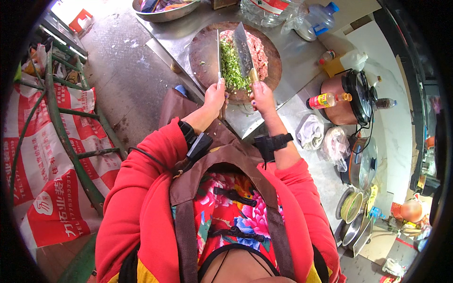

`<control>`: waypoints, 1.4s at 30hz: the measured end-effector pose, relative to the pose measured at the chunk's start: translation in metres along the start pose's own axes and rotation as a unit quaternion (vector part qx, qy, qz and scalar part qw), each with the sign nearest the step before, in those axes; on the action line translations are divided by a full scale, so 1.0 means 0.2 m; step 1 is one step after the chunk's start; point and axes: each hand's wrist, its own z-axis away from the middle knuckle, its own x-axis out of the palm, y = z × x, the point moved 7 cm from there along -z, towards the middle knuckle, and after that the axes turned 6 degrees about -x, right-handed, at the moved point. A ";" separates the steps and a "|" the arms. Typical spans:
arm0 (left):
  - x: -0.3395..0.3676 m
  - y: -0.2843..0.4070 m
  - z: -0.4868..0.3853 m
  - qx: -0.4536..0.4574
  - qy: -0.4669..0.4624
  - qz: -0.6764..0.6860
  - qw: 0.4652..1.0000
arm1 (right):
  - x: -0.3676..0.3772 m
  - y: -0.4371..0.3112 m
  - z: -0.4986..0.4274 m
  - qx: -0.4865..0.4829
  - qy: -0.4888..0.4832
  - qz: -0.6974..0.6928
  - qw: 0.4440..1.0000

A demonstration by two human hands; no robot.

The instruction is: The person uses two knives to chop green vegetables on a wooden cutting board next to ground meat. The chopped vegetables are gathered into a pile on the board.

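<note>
My left hand [215, 94] grips a cleaver [218, 53], held edge-on so its blade looks like a thin line at the left side of a heap of chopped green vegetable [230, 65]. In my right hand [262, 96] is the wooden handle of a second cleaver [242, 49]; its broad blade is tilted between the greens and a mound of minced meat [257, 49]. Both heaps lie side by side on a round wooden chopping block [272, 70], which rests on a metal table. The fingers are partly hidden behind the handles.
A metal basin [166, 15] and large plastic bottles [316, 21] stand beyond the block. To the right are a sauce bottle [324, 100], a brown electric cooker [338, 95], cloth and bags [334, 141], and a lidded pan [364, 162]. A green metal ladder [67, 141] is at left.
</note>
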 end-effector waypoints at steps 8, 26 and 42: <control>-0.01 0.02 0.00 0.031 0.014 -0.016 0.999 | 0.09 0.00 -0.05 0.000 -0.010 0.006 1.000; -0.03 0.01 0.04 0.009 0.015 0.006 1.000 | 0.06 0.01 -0.14 -0.085 0.014 0.131 0.988; -0.03 0.01 0.06 -0.012 -0.008 0.014 1.000 | -0.06 0.06 -0.02 -0.055 0.041 0.073 0.995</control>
